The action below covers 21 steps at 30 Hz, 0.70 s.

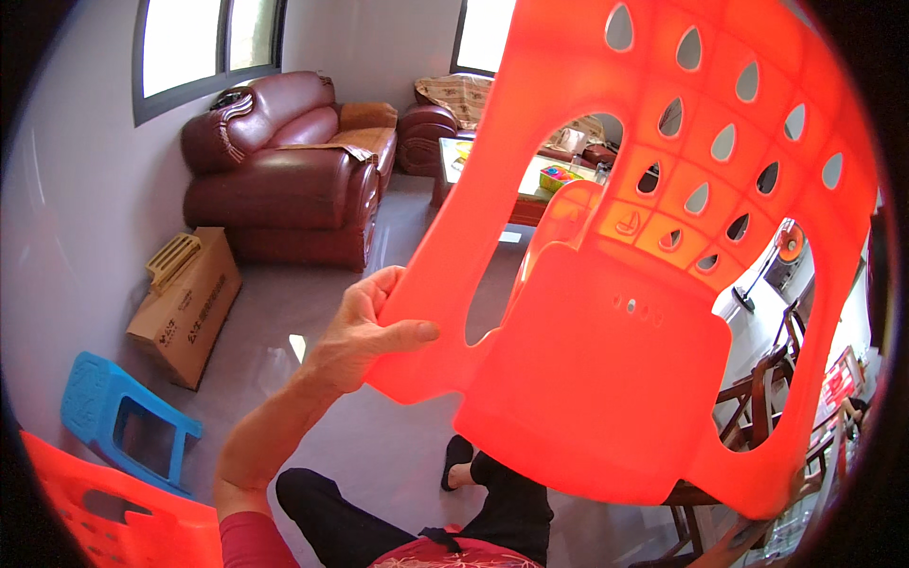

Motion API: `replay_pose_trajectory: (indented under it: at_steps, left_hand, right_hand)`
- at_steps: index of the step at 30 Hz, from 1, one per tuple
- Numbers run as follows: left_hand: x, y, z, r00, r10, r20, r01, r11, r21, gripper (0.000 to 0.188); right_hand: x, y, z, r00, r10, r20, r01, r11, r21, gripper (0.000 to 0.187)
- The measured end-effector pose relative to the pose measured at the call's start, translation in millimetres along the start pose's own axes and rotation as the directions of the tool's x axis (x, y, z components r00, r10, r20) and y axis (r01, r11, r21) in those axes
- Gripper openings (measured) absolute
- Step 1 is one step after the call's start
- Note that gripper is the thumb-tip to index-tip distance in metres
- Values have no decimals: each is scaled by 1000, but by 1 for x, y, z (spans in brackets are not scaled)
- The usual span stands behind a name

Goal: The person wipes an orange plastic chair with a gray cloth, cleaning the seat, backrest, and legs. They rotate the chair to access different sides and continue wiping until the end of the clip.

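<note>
A bright red-orange plastic chair point(587, 379), with teardrop holes through its back and wide openings at its sides, is raised in front of me and fills much of the view's right half. My left hand point(358, 331) is closed around its left lower edge, thumb on the near face and fingers behind. At the chair's lower right corner, my right hand point(743, 540) grips the edge; it is dark, mostly cut off, and its fingers barely show. A second red-orange plastic chair point(170, 530) stands at the lower left, partly out of view.
Beside the left wall, a blue plastic stool point(99, 398) lies tipped near a brown cardboard box point(189, 312) with a yellow plastic piece point(173, 260) on it. Beyond are a maroon leather sofa point(275, 204) and a low table point(530, 208). Dark wooden furniture point(757, 388) stands at the right.
</note>
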State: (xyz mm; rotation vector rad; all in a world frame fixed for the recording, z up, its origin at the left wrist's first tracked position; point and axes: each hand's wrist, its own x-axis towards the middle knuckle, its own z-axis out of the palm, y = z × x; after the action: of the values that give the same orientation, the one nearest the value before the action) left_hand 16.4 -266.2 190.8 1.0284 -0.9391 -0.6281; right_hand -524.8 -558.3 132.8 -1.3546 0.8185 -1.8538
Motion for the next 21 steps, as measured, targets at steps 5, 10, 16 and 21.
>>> replay_pose_trajectory:
  at_steps: [5,10,16,21]
  left_hand:
    - [34,-24,15,1000,-2,13,1,1000,25,56]
    - [55,-47,27,997,-80,-15,80,996,41,58]
    - [85,-82,30,991,-132,-33,133,991,21,50]
    - [118,-110,29,982,-184,-49,185,982,32,48]
  right_hand:
    - [17,28,-2,999,48,8,-47,999,-15,50]
    - [35,61,-4,995,93,37,-92,996,-13,48]
    - [58,96,13,985,147,90,-149,989,14,46]
    - [78,122,35,970,190,152,-196,980,23,44]
